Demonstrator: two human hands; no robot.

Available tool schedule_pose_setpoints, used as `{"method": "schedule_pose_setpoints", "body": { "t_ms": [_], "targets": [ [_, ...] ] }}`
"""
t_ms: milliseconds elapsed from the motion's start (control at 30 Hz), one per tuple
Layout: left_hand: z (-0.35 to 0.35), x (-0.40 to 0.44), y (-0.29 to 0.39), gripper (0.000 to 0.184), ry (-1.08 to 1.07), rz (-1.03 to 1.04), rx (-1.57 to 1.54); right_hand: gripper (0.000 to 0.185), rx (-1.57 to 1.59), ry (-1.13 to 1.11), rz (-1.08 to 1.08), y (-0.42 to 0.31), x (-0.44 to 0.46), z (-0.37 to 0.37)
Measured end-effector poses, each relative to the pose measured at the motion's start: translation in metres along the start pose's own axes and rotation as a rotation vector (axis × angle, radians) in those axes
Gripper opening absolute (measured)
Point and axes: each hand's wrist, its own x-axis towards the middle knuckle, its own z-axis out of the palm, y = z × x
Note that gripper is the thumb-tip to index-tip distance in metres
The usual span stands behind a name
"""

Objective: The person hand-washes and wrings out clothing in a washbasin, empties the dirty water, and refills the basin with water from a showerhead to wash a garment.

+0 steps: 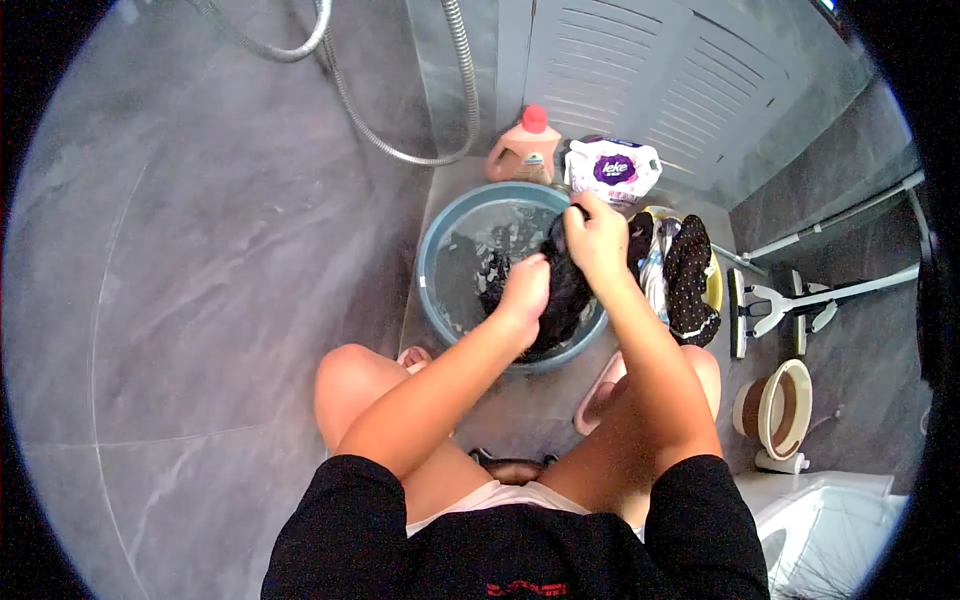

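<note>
A blue-grey round basin (428, 250) stands on the floor in front of my feet, with soapy water in it. Over its right half a wet black garment (567, 290) is bunched up, its lower part reaching into the basin. My left hand (522, 293) is closed around one part of the cloth. Higher up and to the right, my right hand (598, 240) grips another part near the basin's rim. The exact kind of garment cannot be made out.
Behind the basin stand a pink detergent bottle (525, 152) and a white wipes pack (612, 170). A yellow basin (715, 285) of clothes (690, 285) is at the right. Squeegees (770, 308) and a beige-brown basin (785, 410) are farther right; a shower hose (465, 80) hangs above.
</note>
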Motion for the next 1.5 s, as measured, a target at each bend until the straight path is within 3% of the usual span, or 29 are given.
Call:
{"method": "schedule_pose_setpoints", "body": {
  "t_ms": [67,133,200,267,300,333,400,433,467,567,667,733,800,867,900,933,967,1000,1067,1133,1200,1233,1267,1300,1333,1367,1400,1467,1500],
  "targets": [
    [0.0,-0.005,0.002,0.025,-0.041,0.056,0.041,0.013,-0.09,-0.015,0.006,0.014,-0.003,0.003],
    [-0.012,0.008,0.0,0.024,0.05,0.088,-0.047,0.01,-0.057,-0.038,-0.17,-0.012,-0.016,-0.003],
    [-0.01,-0.001,0.027,0.022,0.182,0.009,-0.171,0.007,0.094,-0.013,-0.322,-0.029,-0.032,-0.004],
    [-0.033,0.022,0.016,0.021,0.121,-0.1,-0.334,0.006,0.031,-0.183,-0.454,-0.043,-0.053,-0.012],
    [-0.037,0.028,0.011,0.028,0.095,-0.097,-0.21,0.004,-0.045,-0.214,-0.523,-0.046,-0.056,-0.014],
    [-0.028,0.027,-0.008,0.026,0.102,0.004,-0.19,0.004,-0.122,-0.176,-0.47,-0.026,-0.052,-0.006],
    [0.002,-0.026,0.017,0.022,-0.049,0.05,0.692,0.01,-0.207,-0.005,-0.008,0.016,-0.016,-0.008],
    [-0.003,-0.014,-0.013,0.021,-0.244,0.011,0.363,0.012,-0.079,0.005,0.105,0.04,-0.008,-0.01],
    [-0.005,-0.014,-0.002,0.021,-0.217,0.01,0.317,0.014,0.056,0.019,0.222,0.04,-0.003,-0.012],
    [-0.027,0.018,-0.005,0.019,-0.083,-0.026,-0.002,0.016,0.073,0.116,0.061,0.033,-0.009,-0.02],
    [-0.033,0.017,0.023,0.021,0.008,-0.013,-0.133,0.014,0.246,0.105,0.148,0.023,-0.016,-0.028],
    [-0.027,0.019,0.029,0.021,0.076,-0.064,-0.229,0.012,0.138,0.019,-0.233,0.011,-0.024,-0.032],
    [-0.021,0.018,0.029,0.022,0.151,-0.113,-0.32,0.004,0.117,-0.149,-0.471,-0.022,-0.043,-0.036],
    [-0.012,0.009,0.011,0.025,0.142,0.021,0.139,0.004,-0.064,-0.284,-0.579,-0.029,-0.058,-0.036],
    [-0.006,0.0,-0.001,0.025,0.057,-0.023,0.11,0.008,-0.028,-0.089,-0.451,-0.01,-0.049,-0.024],
    [-0.003,-0.013,-0.013,0.026,-0.028,-0.071,0.086,0.012,-0.07,-0.026,-0.104,0.011,-0.034,-0.019],
    [0.015,-0.043,0.003,0.026,-0.073,-0.047,0.203,0.014,0.012,-0.011,0.079,0.036,-0.019,-0.022],
    [0.017,-0.034,-0.002,0.025,-0.045,-0.084,-0.015,0.016,0.105,0.009,0.253,0.044,-0.005,-0.024],
    [-0.001,-0.011,0.004,0.024,-0.006,-0.105,-0.089,0.016,0.031,0.073,0.082,0.039,-0.009,-0.017],
    [-0.021,0.015,0.001,0.024,0.153,-0.147,-0.208,0.011,0.202,0.01,0.058,-0.004,-0.027,-0.022],
    [-0.027,0.019,0.009,0.024,0.265,-0.133,-0.228,0.005,0.171,-0.095,-0.312,-0.027,-0.055,-0.018],
    [-0.017,0.008,0.024,0.023,0.362,-0.123,-0.058,0.006,0.119,-0.192,-0.466,-0.038,-0.064,-0.023],
    [-0.032,0.024,0.006,0.02,0.27,-0.133,0.064,0.008,0.066,-0.29,-0.619,-0.045,-0.067,-0.029],
    [-0.014,0.005,0.005,0.02,0.188,-0.065,0.047,0.01,0.031,-0.114,-0.594,-0.026,-0.062,-0.015],
    [0.003,-0.018,-0.001,0.02,0.109,0.001,0.029,0.009,0.073,0.046,-0.366,0.0,-0.05,-0.009],
    [0.003,-0.034,0.01,0.023,-0.166,-0.043,0.214,0.01,-0.005,0.118,-0.053,0.01,-0.026,-0.013],
    [0.02,-0.057,0.017,0.024,-0.179,-0.011,0.236,0.015,0.315,0.088,0.221,0.055,-0.013,-0.002],
    [0.012,-0.036,0.025,0.024,-0.096,-0.152,-0.15,0.015,0.181,0.043,0.312,0.05,-0.016,-0.008],
    [0.005,-0.023,0.027,0.024,-0.113,-0.173,-0.24,0.014,0.129,0.066,0.174,0.039,-0.02,-0.006]
  ]
}}
